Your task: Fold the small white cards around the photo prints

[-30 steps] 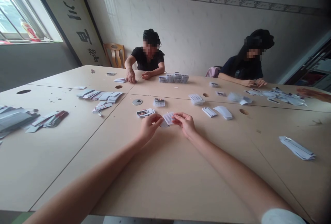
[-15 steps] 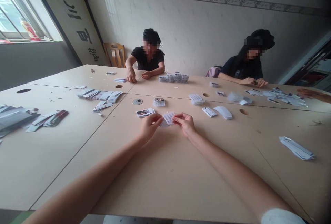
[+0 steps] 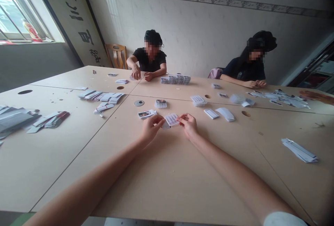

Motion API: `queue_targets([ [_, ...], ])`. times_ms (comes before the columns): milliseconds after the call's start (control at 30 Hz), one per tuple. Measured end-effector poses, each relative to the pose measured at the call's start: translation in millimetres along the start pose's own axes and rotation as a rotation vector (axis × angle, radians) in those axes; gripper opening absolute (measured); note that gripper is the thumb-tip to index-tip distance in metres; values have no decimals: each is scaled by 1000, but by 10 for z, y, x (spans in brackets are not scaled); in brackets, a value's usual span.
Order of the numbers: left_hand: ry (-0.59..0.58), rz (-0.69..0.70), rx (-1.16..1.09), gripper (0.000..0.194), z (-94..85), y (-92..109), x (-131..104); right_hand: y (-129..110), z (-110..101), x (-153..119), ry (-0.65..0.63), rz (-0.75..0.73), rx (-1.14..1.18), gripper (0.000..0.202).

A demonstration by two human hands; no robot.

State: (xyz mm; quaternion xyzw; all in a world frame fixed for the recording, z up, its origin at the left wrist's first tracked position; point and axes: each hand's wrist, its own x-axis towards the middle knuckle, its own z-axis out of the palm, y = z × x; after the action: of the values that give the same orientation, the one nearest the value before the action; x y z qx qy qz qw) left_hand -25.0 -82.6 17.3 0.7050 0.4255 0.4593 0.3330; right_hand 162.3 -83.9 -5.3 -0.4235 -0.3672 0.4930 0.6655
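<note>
A small pale card with rows of little marks (image 3: 171, 119) is held just above the table between my two hands. My left hand (image 3: 151, 125) pinches its left side, together with a translucent piece like a plastic sleeve (image 3: 166, 125) lower down. On the card's right edge, the thumb and fingertips of my right hand (image 3: 188, 124) are closed. Just beyond my left hand lies a small pile of cards with dark printed pictures (image 3: 146, 114). A little farther off, a clear compartmented case (image 3: 160, 104) has a dark printed card on top.
Stacked pale sheets (image 3: 198, 100), a framed white card (image 3: 211, 113) and translucent sleeves (image 3: 225, 114) lie to the right. Folded papers (image 3: 101, 96) cover part of the left. Two co-workers sit opposite, near stacked small packs (image 3: 176, 79). The table has round holes (image 3: 246, 114).
My right fingers have shifted slightly on the card, which shows a little more of its face. Across the table, the left co-worker's hand has risen with a pale piece.
</note>
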Motion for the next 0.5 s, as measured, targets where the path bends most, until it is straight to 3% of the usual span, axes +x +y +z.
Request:
queue_targets([
  [500,9,20,37,22,-6,15,-9,39,-25,30,122,-96,-1,35],
])
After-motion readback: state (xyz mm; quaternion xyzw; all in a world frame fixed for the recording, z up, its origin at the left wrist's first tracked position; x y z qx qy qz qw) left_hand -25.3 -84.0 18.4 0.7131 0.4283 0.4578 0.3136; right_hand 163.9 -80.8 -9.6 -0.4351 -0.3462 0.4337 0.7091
